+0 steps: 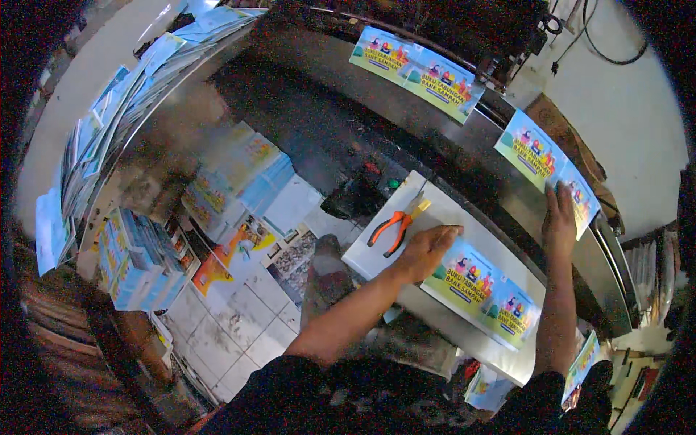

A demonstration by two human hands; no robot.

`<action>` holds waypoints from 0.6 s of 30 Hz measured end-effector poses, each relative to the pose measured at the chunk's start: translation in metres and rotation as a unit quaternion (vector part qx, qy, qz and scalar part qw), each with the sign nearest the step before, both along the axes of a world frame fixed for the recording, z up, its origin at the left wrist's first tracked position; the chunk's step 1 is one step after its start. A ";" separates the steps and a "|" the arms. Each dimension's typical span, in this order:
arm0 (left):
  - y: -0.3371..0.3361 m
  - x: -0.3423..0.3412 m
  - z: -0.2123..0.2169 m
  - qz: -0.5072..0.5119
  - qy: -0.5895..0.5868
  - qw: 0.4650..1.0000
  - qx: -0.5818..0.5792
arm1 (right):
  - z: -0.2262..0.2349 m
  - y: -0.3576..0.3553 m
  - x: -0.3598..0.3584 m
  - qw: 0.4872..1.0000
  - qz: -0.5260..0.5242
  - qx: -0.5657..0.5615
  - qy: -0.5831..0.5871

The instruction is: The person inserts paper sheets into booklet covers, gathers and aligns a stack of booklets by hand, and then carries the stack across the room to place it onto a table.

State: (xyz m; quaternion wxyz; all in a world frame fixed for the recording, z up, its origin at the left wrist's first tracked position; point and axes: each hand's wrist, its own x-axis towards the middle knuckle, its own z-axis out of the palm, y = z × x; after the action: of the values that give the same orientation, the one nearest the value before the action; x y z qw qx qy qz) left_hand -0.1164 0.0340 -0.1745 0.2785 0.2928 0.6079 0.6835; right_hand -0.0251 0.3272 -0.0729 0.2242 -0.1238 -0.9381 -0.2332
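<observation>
A printed blue-and-green booklet cover sheet (484,290) with cartoon figures lies on a long white board (362,254). My left hand (429,254) is at that sheet's upper left end, fingers curled together; what they hold, if anything, is hidden. Just left of it rest pliers (395,228) with orange-and-black handles. Farther right, my right hand (560,221) has its fingers stretched flat over a similar cover sheet (533,151), which leans on a long metal ledge (500,170). Another such cover sheet (417,72) sits on the ledge farther left.
Tall stacks of printed booklets (264,177) stand on the tiled floor at left, with another bundle (141,261) nearer. A long row of fanned booklets (127,116) lines a curved-looking shelf at far left. A black cable (616,61) hangs near the wall.
</observation>
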 end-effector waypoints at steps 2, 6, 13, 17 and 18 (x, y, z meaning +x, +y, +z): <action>0.001 0.002 -0.002 0.000 0.011 1.000 -0.004 | -0.019 0.004 0.026 0.989 -0.032 -0.142 -0.038; -0.002 -0.002 -0.017 0.009 0.021 1.000 -0.004 | -0.025 -0.083 0.091 0.949 -0.024 -0.288 -0.127; 0.002 0.002 0.001 0.020 0.013 1.000 -0.013 | -0.021 -0.160 0.145 0.927 0.015 -0.290 -0.239; -0.002 0.000 0.003 0.014 -0.009 0.999 -0.031 | -0.014 -0.153 0.135 0.894 -0.031 -0.375 -0.243; -0.002 0.000 -0.001 0.017 -0.014 0.999 -0.026 | -0.013 -0.154 0.131 0.914 0.008 -0.331 -0.236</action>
State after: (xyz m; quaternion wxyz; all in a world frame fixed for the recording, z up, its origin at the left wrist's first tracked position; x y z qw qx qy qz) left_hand -0.1164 0.0322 -0.1758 0.2826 0.2659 0.6262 0.6762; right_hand 0.1063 0.1733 -0.0855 -0.0557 -0.1242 -0.9882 0.0696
